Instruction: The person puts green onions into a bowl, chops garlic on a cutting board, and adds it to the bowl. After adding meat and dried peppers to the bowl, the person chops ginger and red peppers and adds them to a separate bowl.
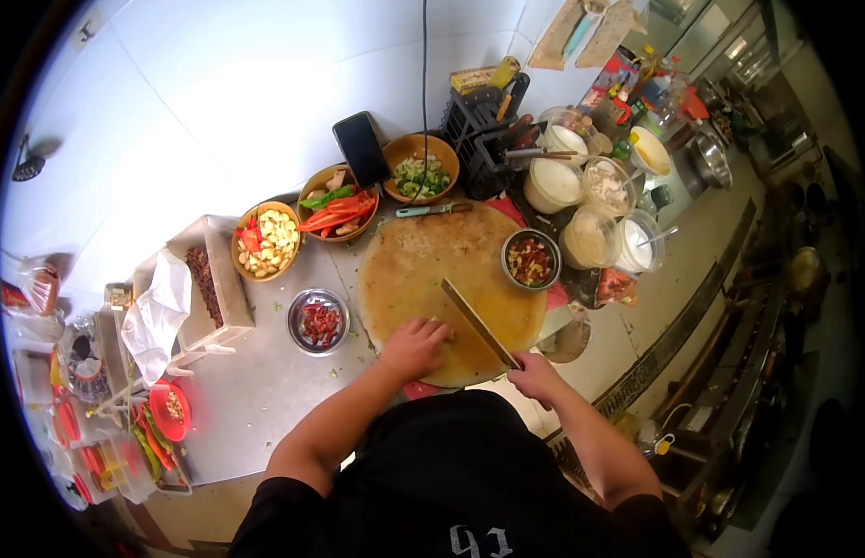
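We see the round cutting board [409, 279] mid-frame. Our cleaver [477, 321] slants over its lower right, handle clasped in our right hand [536, 379]. Our left hand [414, 348] lies lower centre, on the board; we cannot tell its grip. A steel bowl [532, 285] sits right.

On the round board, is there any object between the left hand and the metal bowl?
Yes: the blade of the cleaver, held by the right hand, lies slantwise across the direct way from the left hand to the metal bowl.
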The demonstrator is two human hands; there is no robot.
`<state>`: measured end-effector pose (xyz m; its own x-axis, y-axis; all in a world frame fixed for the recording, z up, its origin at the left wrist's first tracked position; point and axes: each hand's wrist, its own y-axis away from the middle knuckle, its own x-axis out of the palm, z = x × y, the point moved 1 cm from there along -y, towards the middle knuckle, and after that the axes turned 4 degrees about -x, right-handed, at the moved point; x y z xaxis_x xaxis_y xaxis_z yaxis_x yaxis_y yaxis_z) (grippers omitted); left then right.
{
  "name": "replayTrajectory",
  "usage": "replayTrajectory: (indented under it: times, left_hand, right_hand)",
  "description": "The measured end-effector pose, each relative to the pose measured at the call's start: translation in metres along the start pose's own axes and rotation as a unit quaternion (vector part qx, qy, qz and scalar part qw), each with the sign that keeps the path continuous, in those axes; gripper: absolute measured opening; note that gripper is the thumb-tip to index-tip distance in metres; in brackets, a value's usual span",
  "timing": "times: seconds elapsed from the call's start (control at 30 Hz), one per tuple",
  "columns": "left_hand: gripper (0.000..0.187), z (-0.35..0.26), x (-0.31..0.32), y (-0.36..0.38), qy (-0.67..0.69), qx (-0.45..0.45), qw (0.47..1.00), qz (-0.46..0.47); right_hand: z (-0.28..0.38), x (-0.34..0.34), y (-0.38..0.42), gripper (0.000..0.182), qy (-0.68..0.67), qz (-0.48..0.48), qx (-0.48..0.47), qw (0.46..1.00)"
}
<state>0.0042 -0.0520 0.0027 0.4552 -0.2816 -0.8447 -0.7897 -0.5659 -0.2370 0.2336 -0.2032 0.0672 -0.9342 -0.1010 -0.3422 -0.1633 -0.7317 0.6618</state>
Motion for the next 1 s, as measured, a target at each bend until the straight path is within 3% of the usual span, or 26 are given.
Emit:
replayTrajectory:
  times: [0.1, 0.27, 0.4, 0.67, 1.0]
  left_hand:
    - [0.036, -0.011, 0.007, -0.002, -0.045, -0.050, 0.997, 0.025]
    - [0.039, 0.016, 0.048, 0.011, -0.070, 0.051, 0.996, 0.009]
    - [0.034, 0.013, 0.031, 0.005, -0.039, 0.059, 0.997, 0.029]
    - [0.035, 0.008, 0.023, -0.006, -0.142, 0.119, 0.980, 0.074]
    - [0.034, 0.006, 0.023, 0.001, -0.098, 0.066, 0.991, 0.056]
  right_hand:
    - [0.008, 0.005, 0.000, 0.042, 0.048, -0.030, 0.010, 0.998]
    - [0.020, 0.002, 0.027, 0.045, 0.077, -0.031, -0.030, 0.996]
    - [0.020, 0.004, 0.037, 0.045, 0.105, -0.018, -0.049, 0.993]
    - [0.019, 0.003, 0.045, 0.046, 0.109, -0.015, -0.053, 0.993]
    - [0.026, 0.012, 0.006, 0.045, 0.135, -0.003, -0.088, 0.987]
